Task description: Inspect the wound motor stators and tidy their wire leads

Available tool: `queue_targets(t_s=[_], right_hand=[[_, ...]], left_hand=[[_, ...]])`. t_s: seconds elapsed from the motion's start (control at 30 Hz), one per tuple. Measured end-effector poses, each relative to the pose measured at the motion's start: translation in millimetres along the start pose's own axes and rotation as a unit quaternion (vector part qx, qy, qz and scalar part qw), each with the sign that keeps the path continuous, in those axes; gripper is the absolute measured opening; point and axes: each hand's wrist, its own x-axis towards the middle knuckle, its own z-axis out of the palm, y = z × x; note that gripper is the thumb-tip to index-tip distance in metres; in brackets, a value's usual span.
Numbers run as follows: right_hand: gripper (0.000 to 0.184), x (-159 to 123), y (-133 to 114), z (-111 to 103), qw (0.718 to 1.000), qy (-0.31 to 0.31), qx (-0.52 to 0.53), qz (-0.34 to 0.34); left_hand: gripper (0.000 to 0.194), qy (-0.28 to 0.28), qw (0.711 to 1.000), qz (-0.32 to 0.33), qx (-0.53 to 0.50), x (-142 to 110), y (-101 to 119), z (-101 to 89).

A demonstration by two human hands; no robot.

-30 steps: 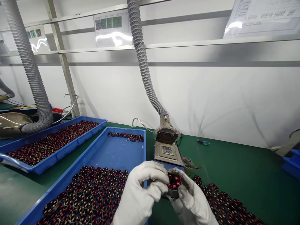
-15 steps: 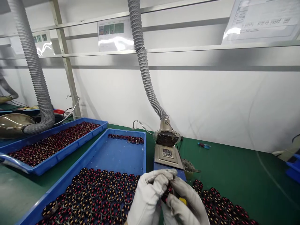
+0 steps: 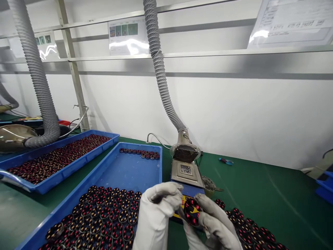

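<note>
Both my hands wear white gloves and sit low in the middle of the view. My right hand (image 3: 215,224) grips a small round coil part (image 3: 193,211) with red windings, its face turned toward me. My left hand (image 3: 158,215) is closed beside it, fingertips pinched next to the part's left edge; what they pinch is too small to make out. Just behind my hands stands a small blue-and-yellow soldering pot (image 3: 186,173) under a fume hose (image 3: 161,76).
A blue tray (image 3: 125,170) on my left holds several rows of the same coil parts. A second blue tray (image 3: 39,187) farther left is full of them. More parts (image 3: 249,229) lie loose on the green mat at right. Small pliers (image 3: 225,161) lie near the wall.
My hands have drawn slightly apart and the coil part has been turned, so its round face now shows between them. The view has shifted only a little.
</note>
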Motion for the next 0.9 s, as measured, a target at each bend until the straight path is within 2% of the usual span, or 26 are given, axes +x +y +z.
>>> queue_targets(t_s=[0.07, 0.13, 0.23, 0.33, 0.47, 0.6, 0.7, 0.77, 0.8, 0.83, 0.87, 0.9], right_hand=[[0.024, -1, -1, 1, 1.0, 0.005, 0.005, 0.003], [0.025, -3, -1, 2, 1.0, 0.011, 0.021, 0.014], [0.026, -5, -3, 2, 0.999, -0.007, 0.036, 0.03], [0.024, -4, -4, 3, 0.998, -0.018, 0.05, 0.016], [0.028, -1, -9, 4, 0.997, -0.007, 0.072, 0.018], [0.034, -6, -14, 0, 0.988, -0.02, 0.116, 0.1], [0.029, -3, -13, -10, 0.965, -0.038, 0.178, 0.189], [0.025, 9, -6, -18, 0.946, -0.075, 0.207, 0.238], [0.024, 19, 0, -22, 0.934, -0.117, 0.215, 0.26], [0.023, 31, 8, -25, 0.917, -0.17, 0.218, 0.286], [0.024, 44, 16, -27, 0.895, -0.238, 0.211, 0.313], [0.028, 57, 25, -27, 0.868, -0.308, 0.195, 0.337]], left_hand=[[0.022, 0.0, 1.0, -0.007, -0.01, 0, 6, 0.1], [0.032, -0.018, 0.998, -0.053, -0.005, -2, 12, 4.3], [0.029, -0.026, 0.994, -0.098, 0.031, -5, 17, 12.1], [0.023, -0.012, 0.994, -0.088, 0.071, -6, 15, 13.0], [0.018, -0.024, 0.994, -0.062, 0.089, -1, 10, 3.0], [0.016, 0.031, 0.997, 0.031, 0.061, 9, 10, -13.8], [0.017, 0.029, 0.991, 0.047, 0.121, 7, 17, -30.9], [0.015, 0.004, 0.975, 0.032, 0.222, -1, 21, -45.6], [0.02, 0.0, 0.955, 0.007, 0.298, -8, 22, -53.7], [0.018, -0.003, 0.93, -0.007, 0.367, -15, 22, -62.1], [0.011, -0.034, 0.902, -0.011, 0.43, -22, 20, -70.4], [0.008, -0.04, 0.895, -0.02, 0.444, -30, 17, -78.3]])
